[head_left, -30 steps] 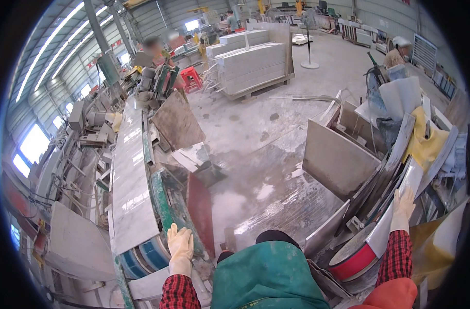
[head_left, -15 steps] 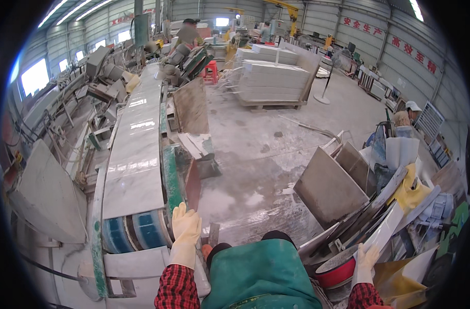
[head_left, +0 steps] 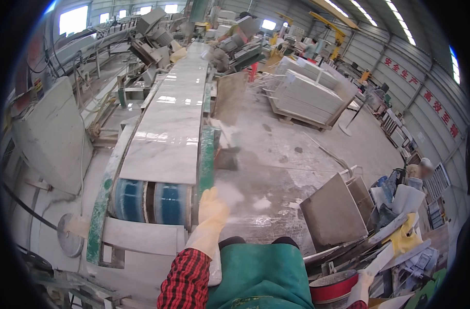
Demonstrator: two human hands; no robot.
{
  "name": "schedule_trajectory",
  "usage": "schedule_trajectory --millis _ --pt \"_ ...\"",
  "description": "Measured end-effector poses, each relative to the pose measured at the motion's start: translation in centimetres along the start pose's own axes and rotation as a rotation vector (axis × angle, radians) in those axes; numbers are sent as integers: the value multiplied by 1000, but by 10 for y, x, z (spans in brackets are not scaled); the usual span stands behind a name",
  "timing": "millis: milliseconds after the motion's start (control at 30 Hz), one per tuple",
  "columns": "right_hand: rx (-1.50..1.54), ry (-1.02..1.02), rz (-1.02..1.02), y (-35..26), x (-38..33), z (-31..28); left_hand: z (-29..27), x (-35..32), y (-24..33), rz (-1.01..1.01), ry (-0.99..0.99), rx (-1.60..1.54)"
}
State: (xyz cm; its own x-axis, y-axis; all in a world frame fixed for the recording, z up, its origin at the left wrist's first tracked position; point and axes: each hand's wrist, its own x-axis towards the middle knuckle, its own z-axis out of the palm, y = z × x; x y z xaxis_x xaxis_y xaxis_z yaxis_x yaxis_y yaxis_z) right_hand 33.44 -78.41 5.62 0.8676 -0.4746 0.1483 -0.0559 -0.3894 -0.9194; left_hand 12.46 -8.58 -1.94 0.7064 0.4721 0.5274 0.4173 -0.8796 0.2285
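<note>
A long pale veined stone slab [head_left: 165, 139] with a wet shine lies on a conveyor, its near end by the blue rollers [head_left: 152, 201]. Just right of the rollers is my left hand [head_left: 213, 212], in a cream rubber glove. Its fingers stretch forward at the near end of the green side rail [head_left: 206, 159], holding nothing visible. My right hand [head_left: 362, 283], also gloved, is low at the right, beside a red-sided round tub [head_left: 332, 286] and the lower end of a white strip [head_left: 381, 257]. Its fingers look extended, small and partly unclear.
Dusty motors and machine heads [head_left: 235, 44] crowd the conveyor's far end. Brown panels [head_left: 334, 208] and a yellow cloth [head_left: 402, 234] lie in the clutter at right. White slabs [head_left: 309, 92] are stacked on a pallet beyond. A person [head_left: 419, 170] is at the far right.
The view has turned left and tilted, so the conveyor and pallet appear farther right. My left hand remains near the rail's end; my right hand appears lower, still beside the tub.
</note>
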Motion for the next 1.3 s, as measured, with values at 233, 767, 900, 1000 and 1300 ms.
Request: schedule_trajectory --millis 233,767,900,1000,1300 --pt "64 -228 83 -147 -69 43 -40 13 18 -85 -119 -169" --pt "-196 -1408 -1544 -356 -299 299 -139 49 90 -989 236 -1998" --pt "-68 -1462 -1792 -360 -361 333 -157 10 16 -964 589 -1945" --pt "-3 -1462 -1729 -353 -362 354 -153 -12 -42 -1015 779 -1859" --pt "-371 -1133 -1146 -226 -137 333 -109 -42 -114 -1339 1005 -1682"
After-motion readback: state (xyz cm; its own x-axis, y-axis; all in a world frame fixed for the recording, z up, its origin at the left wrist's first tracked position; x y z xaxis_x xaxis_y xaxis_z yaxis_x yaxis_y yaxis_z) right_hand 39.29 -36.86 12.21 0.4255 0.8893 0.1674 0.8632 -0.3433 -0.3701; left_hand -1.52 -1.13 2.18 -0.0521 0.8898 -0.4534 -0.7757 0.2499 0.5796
